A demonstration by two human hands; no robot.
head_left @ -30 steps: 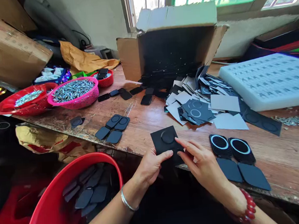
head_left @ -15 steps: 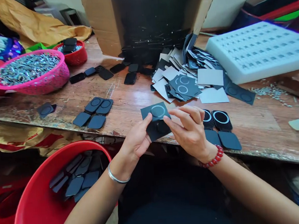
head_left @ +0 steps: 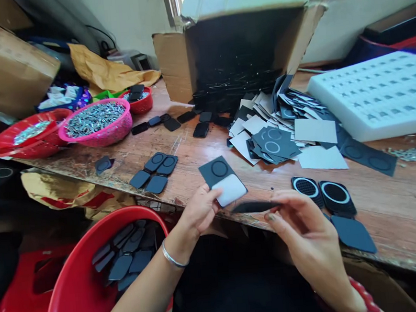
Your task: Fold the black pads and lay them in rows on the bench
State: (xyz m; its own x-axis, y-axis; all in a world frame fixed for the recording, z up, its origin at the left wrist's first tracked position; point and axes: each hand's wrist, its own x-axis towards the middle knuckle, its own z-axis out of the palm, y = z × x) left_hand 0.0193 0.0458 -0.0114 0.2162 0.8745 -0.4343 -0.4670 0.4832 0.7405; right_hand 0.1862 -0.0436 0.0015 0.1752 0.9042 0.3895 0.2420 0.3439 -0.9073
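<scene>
Near the table's front edge, my left hand pinches a dark sheet that bears a ring outline on its upper half and a whitish, round-cornered area on its lower half. My right hand has its thumb and fingers closed on a thin dark piece, seen nearly edge-on and tilted, just right of the sheet. Beside and behind that hand lie black pads with white rings and a plain dark pad. A group of dark square pads rests to the left on the table.
Loose cards are heaped before an open cardboard box. At the right stands a white foam tray. A pink basket of metal parts is at the left; a red tub with dark pads stands below the table edge.
The view has shifted left and up. My right hand has moved away from the sheet to the right with a thin dark piece. A whitish area now shows on the sheet's lower half.
</scene>
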